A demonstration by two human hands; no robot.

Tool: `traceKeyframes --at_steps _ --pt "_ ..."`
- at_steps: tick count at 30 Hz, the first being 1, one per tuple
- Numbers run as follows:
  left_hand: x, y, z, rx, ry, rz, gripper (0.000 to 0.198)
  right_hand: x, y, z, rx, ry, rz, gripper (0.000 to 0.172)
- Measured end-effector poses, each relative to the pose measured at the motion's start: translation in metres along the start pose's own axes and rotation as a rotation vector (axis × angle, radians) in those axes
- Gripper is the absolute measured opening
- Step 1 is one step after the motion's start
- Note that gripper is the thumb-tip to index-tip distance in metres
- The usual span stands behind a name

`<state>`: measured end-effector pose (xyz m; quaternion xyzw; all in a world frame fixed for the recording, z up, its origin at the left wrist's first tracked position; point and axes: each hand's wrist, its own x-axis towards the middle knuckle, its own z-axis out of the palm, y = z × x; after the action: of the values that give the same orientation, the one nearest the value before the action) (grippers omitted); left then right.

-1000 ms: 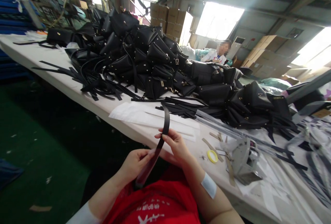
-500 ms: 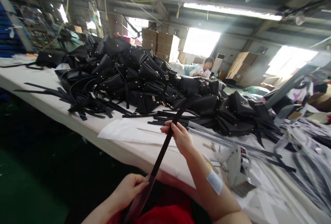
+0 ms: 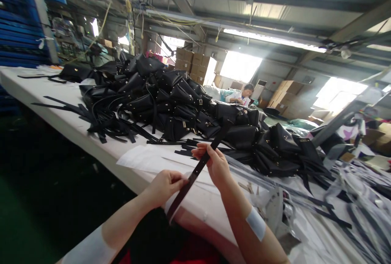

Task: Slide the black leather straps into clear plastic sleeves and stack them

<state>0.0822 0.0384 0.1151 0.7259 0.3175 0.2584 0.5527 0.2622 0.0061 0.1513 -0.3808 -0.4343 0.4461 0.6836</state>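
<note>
Step in hand, as judged: one strap [image 3: 198,171] handled two-handed, held up on the near side of the bag pile [image 3: 180,93]. Left hand [image 3: 165,186] pinched it farther from the pile, thumb to fingers; right hand [image 3: 218,166] pinched it nearer the pile, other fingers loosely curled. Next move probably called for steady pinches. White table [image 3: 36,89] lay under the pile; cartons [image 3: 200,66] and a co-worker [image 3: 238,98] were beyond it.

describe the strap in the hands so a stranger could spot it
Find the long white table heaped with black bags. At its near edge, the left grip and right grip hold one dark strap slantwise. Unlike the loose straps lying on the table, it is held up in the air.
</note>
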Motion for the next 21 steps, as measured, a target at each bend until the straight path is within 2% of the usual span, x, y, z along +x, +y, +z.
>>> traceKeyframes --at_steps 2,6,10,13,17,19,21 --pt "0.0 -0.004 0.002 0.0 -0.013 -0.013 0.048 0.003 -0.004 -0.006 -0.019 0.004 -0.015 0.045" --pt "0.006 -0.005 0.002 -0.093 0.008 0.012 0.042 -0.001 0.005 -0.009 -0.229 -0.124 0.053 0.055" --pt "0.014 -0.005 -0.002 -0.181 0.01 0.046 0.041 -0.009 0.017 -0.008 -0.469 -0.246 0.107 0.056" --pt "0.015 -0.007 -0.005 -0.246 0.001 0.014 0.05 -0.011 0.023 -0.011 -0.476 -0.326 0.184 0.056" --pt "0.014 -0.008 -0.007 -0.308 0.093 -0.104 0.066 -0.013 0.029 -0.01 -0.475 -0.349 0.268 0.057" --pt "0.013 -0.01 -0.003 -0.31 0.103 -0.133 0.073 -0.018 0.027 -0.005 -0.42 -0.364 0.268 0.057" --pt "0.01 -0.018 0.006 -0.265 0.057 -0.108 0.074 -0.023 0.018 -0.002 -0.341 -0.369 0.249 0.055"
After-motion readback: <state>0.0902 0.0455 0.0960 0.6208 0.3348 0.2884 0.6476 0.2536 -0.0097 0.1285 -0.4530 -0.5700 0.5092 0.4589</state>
